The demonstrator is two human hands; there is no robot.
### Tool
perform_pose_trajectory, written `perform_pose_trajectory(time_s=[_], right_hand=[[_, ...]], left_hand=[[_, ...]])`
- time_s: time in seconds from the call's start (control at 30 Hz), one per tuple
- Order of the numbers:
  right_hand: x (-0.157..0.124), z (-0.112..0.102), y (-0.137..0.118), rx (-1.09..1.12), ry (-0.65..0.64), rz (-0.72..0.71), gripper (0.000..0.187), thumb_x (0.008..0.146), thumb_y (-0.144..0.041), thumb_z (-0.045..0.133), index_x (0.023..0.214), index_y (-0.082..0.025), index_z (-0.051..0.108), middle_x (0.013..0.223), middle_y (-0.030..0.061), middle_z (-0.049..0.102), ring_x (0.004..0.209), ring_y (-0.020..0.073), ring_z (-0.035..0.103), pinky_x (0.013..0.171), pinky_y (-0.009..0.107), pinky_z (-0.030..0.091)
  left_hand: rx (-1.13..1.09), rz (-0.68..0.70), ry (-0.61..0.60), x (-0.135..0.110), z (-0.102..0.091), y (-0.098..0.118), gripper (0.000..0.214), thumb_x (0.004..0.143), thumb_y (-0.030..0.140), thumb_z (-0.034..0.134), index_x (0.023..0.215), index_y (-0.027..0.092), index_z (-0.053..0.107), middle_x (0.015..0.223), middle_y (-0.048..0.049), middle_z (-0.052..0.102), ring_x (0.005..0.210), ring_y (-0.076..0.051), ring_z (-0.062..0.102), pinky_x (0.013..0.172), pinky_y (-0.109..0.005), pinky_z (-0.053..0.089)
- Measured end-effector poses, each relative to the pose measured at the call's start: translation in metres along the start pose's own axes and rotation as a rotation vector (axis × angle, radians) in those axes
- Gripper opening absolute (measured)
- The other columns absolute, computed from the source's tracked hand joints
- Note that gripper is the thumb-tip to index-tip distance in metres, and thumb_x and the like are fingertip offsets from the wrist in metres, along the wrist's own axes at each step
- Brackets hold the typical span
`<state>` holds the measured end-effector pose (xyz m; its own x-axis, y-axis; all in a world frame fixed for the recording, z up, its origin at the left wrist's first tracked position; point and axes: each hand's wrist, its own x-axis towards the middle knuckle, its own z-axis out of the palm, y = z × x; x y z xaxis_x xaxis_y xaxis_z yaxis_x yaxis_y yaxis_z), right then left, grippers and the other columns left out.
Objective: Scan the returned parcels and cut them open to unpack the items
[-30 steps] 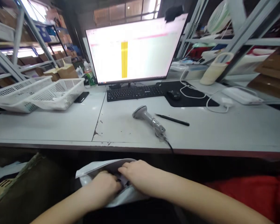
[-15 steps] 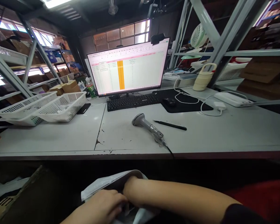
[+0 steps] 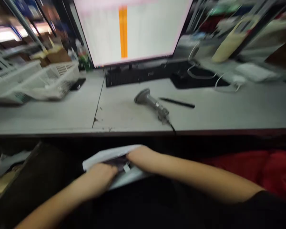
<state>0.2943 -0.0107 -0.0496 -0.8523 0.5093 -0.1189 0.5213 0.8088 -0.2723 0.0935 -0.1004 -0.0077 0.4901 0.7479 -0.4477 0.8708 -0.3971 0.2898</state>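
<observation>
A white plastic mailing bag (image 3: 126, 178) is below the desk's front edge, its mouth facing up. Inside it I can see something dark (image 3: 118, 163) with a small white tag (image 3: 126, 168). My left hand (image 3: 102, 175) is at the left side of the mouth, its fingers reaching in and smeared by motion. From the right, my right hand (image 3: 140, 156) dips into the bag, and its fingers are hidden there. Above, on the desk, lies a grey barcode scanner (image 3: 151, 103) with its cable hanging over the edge.
A black pen (image 3: 177, 102) lies right of the scanner. Behind are a keyboard (image 3: 143, 74), a monitor (image 3: 147, 35) and a mouse pad (image 3: 200, 83). White baskets (image 3: 50, 84) and a phone (image 3: 78, 84) occupy the desk's left. An open box (image 3: 26, 178) stands below left; red fabric (image 3: 259, 168) is below right.
The view has tilted down and is blurred. My hands have moved apart at the bag's mouth, which is wider, and the dark content and white tag now show.
</observation>
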Motion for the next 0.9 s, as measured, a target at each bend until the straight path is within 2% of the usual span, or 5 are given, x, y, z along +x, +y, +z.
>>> perform_pose_trajectory(time_s=[0.17,0.47,0.57,0.73,0.9], right_hand=[[-0.022,-0.013,-0.017,-0.107,-0.147,-0.047,0.023,0.086,0.001,0.051,0.093,-0.011,0.07,0.087,0.012,0.072,0.079,0.0239,0.07,0.063,0.029,0.048],[-0.059,-0.007,-0.025,-0.159,0.158,-0.308,0.015,0.086,-0.004,0.053,0.083,-0.014,0.063,0.07,0.0045,0.061,0.059,0.0191,0.057,0.053,0.032,0.037],[-0.068,-0.005,-0.028,-0.092,0.117,-0.449,0.017,0.091,-0.006,0.051,0.083,-0.015,0.063,0.072,0.0034,0.06,0.06,0.0177,0.054,0.054,0.032,0.037],[-0.075,-0.009,-0.029,0.023,0.088,-0.563,0.024,0.098,-0.009,0.043,0.092,-0.014,0.065,0.074,0.0037,0.059,0.062,0.0167,0.053,0.057,0.031,0.041],[-0.077,-0.009,-0.019,0.192,0.235,-0.55,0.025,0.099,-0.008,0.041,0.104,-0.012,0.065,0.083,0.0072,0.067,0.072,0.017,0.062,0.063,0.03,0.048]], left_hand=[[-0.027,0.062,-0.118,-0.011,-0.013,0.0,0.022,0.09,0.008,0.041,0.091,0.019,0.06,0.074,-0.0026,0.064,0.066,-0.02,0.061,0.059,-0.029,0.04],[-0.016,0.002,-0.015,-0.009,-0.028,-0.001,0.017,0.095,0.011,0.037,0.088,0.019,0.05,0.082,-0.0031,0.061,0.069,-0.021,0.059,0.061,-0.033,0.041],[-0.005,-0.05,0.038,-0.006,-0.027,0.0,0.018,0.096,0.013,0.035,0.101,0.018,0.052,0.084,-0.0039,0.063,0.071,-0.023,0.062,0.06,-0.034,0.043],[0.069,-0.011,0.186,-0.002,-0.016,0.005,0.051,0.092,0.007,0.042,0.141,0.021,0.038,0.126,-0.0094,0.061,0.09,-0.023,0.067,0.068,-0.031,0.05],[0.154,-0.011,0.165,0.007,0.003,0.007,0.055,0.091,0.004,0.041,0.144,0.021,0.04,0.114,-0.0103,0.067,0.086,-0.024,0.068,0.066,-0.031,0.051]])
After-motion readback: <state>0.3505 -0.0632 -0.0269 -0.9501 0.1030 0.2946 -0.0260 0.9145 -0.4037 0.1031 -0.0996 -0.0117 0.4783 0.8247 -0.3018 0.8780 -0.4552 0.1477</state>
